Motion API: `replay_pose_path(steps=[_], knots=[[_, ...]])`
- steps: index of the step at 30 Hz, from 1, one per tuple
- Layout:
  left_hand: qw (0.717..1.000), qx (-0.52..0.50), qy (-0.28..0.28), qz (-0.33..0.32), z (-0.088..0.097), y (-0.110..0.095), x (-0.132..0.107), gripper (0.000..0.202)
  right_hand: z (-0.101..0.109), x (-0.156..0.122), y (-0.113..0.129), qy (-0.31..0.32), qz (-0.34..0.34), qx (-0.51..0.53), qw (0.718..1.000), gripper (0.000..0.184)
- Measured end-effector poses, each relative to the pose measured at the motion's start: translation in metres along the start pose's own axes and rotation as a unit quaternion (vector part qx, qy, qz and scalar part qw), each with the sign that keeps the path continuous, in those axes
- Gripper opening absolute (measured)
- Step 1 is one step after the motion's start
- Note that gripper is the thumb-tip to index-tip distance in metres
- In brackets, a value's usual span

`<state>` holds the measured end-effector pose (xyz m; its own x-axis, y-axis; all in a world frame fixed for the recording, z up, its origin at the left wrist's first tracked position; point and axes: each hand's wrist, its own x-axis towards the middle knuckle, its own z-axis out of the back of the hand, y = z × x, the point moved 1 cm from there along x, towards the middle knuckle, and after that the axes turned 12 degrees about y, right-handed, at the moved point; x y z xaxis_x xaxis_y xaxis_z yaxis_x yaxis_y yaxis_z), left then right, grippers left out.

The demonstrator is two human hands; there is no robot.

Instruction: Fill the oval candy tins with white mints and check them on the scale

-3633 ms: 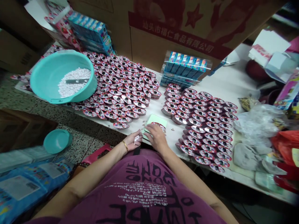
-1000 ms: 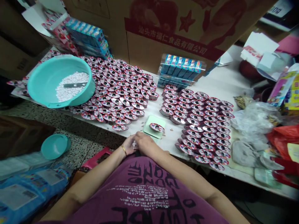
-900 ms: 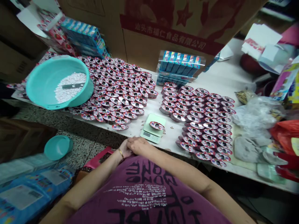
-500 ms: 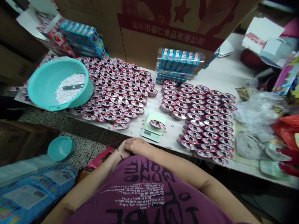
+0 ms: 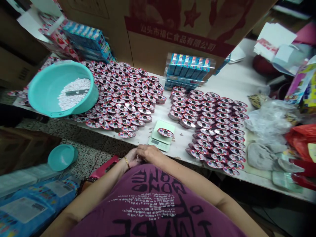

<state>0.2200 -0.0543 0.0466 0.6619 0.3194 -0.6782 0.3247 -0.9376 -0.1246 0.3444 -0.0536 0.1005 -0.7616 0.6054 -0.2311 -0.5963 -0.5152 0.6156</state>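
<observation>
Head view: the person's right hand [image 5: 148, 152] lies folded over the left hand [image 5: 130, 158], both loosely curled at the near edge of the white counter [image 5: 232, 79], against the maroon T-shirt [image 5: 153, 204]. The left is half hidden beneath, so I cannot tell whether it closes on anything; a small pale speck shows between the two, too small to name. The nearest object is an oval pink-printed container [image 5: 165, 132], lying on a green digital scale [image 5: 160, 138], ahead of the hands and a little to their right. Its long axis runs nearly crosswise, dipping slightly to the right. The right hand is the nearer, with a narrow strip of counter between it and the scale. Rows of like containers flank that strip: a large block [image 5: 123, 105] to the left, another [image 5: 214, 131] to the right. Farther left, a teal basin [image 5: 93, 95] holds white pellets [image 5: 71, 94] and a blade [image 5: 77, 92].
</observation>
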Motion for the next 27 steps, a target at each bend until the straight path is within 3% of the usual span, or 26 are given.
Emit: replay_pose_path(steps=[4, 8, 10, 12, 14, 16, 18, 21, 27], knots=[[1.0, -0.001, -0.012, 0.029, 0.0, -0.001, 0.005, 0.016, 0.002, -0.01, -0.007, -0.034, -0.02, 0.018, 0.999, 0.014], [1.0, -0.015, -0.004, 0.027, -0.005, -0.001, 0.007, 0.018, 0.003, -0.008, -0.005, -0.031, 0.028, 0.021, 0.999, 0.016], [0.999, -0.022, 0.007, 0.024, -0.007, -0.002, 0.005, 0.018, 0.008, -0.013, -0.01, -0.065, 0.013, 0.002, 0.998, 0.021], [0.999, -0.027, 0.023, 0.011, -0.003, -0.004, 0.002, 0.018, 0.014, -0.024, -0.025, -0.127, -0.084, -0.028, 0.988, 0.03], [0.999, -0.03, 0.03, -0.012, 0.007, -0.006, -0.003, 0.018, 0.018, -0.038, -0.047, -0.17, -0.222, -0.056, 0.958, 0.042], [0.999, -0.032, 0.009, -0.034, 0.021, -0.009, -0.008, 0.018, 0.02, -0.049, -0.071, -0.154, -0.316, -0.073, 0.933, 0.048], [0.997, -0.029, -0.04, -0.051, 0.037, -0.012, -0.014, 0.018, 0.019, -0.051, -0.087, -0.107, -0.352, -0.08, 0.926, 0.044], [0.992, -0.015, -0.1, -0.078, 0.054, -0.019, -0.019, 0.016, 0.02, -0.032, -0.088, -0.066, -0.325, -0.086, 0.94, 0.037], [0.985, 0.015, -0.132, -0.111, 0.064, -0.031, -0.021, 0.019, 0.024, 0.032, -0.044, -0.023, -0.195, -0.096, 0.976, 0.038]])
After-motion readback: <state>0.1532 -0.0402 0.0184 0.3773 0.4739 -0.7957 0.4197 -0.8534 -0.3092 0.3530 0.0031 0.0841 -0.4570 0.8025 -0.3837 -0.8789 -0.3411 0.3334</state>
